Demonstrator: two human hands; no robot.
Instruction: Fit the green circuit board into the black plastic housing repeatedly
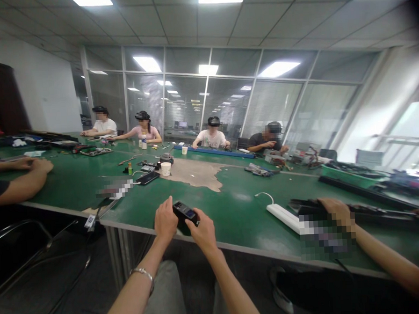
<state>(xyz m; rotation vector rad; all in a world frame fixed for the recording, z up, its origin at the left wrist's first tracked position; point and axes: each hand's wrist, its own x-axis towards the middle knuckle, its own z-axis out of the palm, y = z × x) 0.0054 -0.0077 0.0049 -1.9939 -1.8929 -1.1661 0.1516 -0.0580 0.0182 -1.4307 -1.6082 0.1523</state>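
Observation:
Between my hands, at the near edge of the green table (241, 221), is a small black handheld device with a lit screen (186, 211). Its exact kind is too small to tell. My left hand (165, 219) grips its left end, with a metal bracelet on that wrist. Around the right end my right hand (203, 226) is closed, the thumb on the front by the screen. The device's underside and most of my fingers are hidden.
Ahead stand a paper cup (165, 169) and a black phone (148, 178) on a cable. A white power strip (285, 218) lies to the right, near a co-worker's hand (339, 211). Another person's clasped hands (37, 165) rest at left. Several people sit across the table.

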